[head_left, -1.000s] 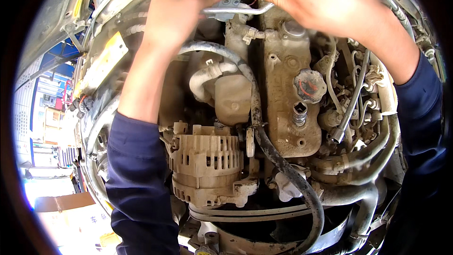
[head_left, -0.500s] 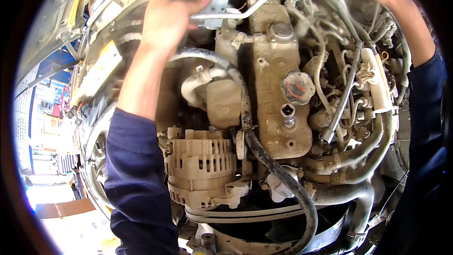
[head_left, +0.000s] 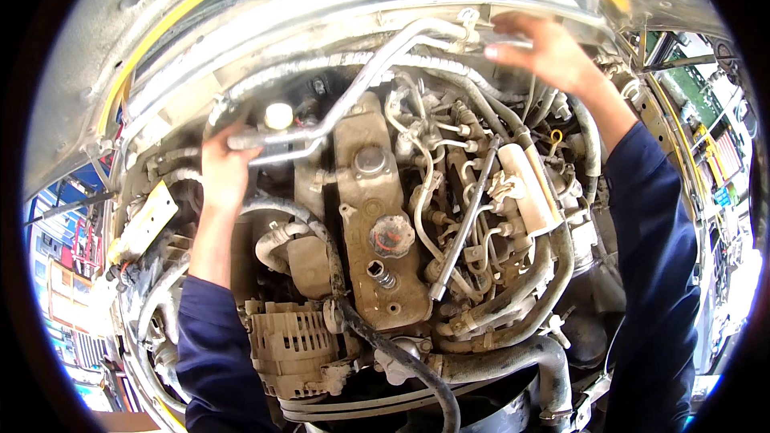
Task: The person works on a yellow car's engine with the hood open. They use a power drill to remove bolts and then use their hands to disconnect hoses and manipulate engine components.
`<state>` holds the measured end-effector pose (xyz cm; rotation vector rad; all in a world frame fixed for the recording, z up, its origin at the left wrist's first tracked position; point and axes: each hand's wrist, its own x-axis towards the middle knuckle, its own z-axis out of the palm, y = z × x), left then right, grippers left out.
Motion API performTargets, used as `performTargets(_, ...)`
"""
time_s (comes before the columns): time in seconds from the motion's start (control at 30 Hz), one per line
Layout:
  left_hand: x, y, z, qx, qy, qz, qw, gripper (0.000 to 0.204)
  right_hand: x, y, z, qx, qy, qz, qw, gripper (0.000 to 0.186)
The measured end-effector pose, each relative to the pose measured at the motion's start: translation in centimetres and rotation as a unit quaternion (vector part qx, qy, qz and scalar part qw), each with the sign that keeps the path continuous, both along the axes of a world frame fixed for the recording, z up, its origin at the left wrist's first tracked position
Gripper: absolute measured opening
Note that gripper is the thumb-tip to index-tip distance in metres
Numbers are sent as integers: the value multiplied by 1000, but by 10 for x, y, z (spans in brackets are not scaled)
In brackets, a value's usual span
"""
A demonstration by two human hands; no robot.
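Observation:
A bent silver metal pipe (head_left: 362, 84) with a thinner branch lies at an angle above the back of a dusty engine. My left hand (head_left: 227, 162) is closed around the pipe's near left end. Slightly blurred, my right hand (head_left: 549, 56) reaches in from the right, its fingers spread beside the pipe's far bent end. A small gap shows between those fingers and the pipe, so nothing is in that hand. Under the pipe is the tan valve cover (head_left: 373, 289), with a round oil filler cap (head_left: 392, 236) and an upright socket (head_left: 381, 274) on top.
A long-handled socket tool (head_left: 465, 220) leans across the fuel lines right of the valve cover. The alternator (head_left: 289, 349) sits front left, with a black hose (head_left: 393, 353) passing by it. The raised hood (head_left: 88, 84) arches overhead at the back.
The view has tilted up and swung right, so the engine appears lower and further left. My right hand has come into full view near the pipe's far end. My left hand still grips the pipe.

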<state>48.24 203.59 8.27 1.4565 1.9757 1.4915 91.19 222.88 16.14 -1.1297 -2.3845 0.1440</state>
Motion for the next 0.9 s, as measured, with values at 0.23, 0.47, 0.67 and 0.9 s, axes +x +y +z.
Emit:
performTargets(0.23, -2, 14, 4, 23, -22, 5, 999, 33, -12, 22, -28, 64, -26, 21, 997, 80)
performTargets(0.47, -29, 46, 6, 38, -32, -1, 999, 38, -24, 31, -6, -19, 15, 47, 999, 77)
performTargets(0.67, -69, 80, -28, 39, 51, -10, 998, 40, -33, 35, -17, 32, -22, 37, 999, 54)
performTargets(0.9, -97, 103, -39, -26, 174, 30, 984, 43, -40, 29, -32, 74, 23, 67, 995, 42)
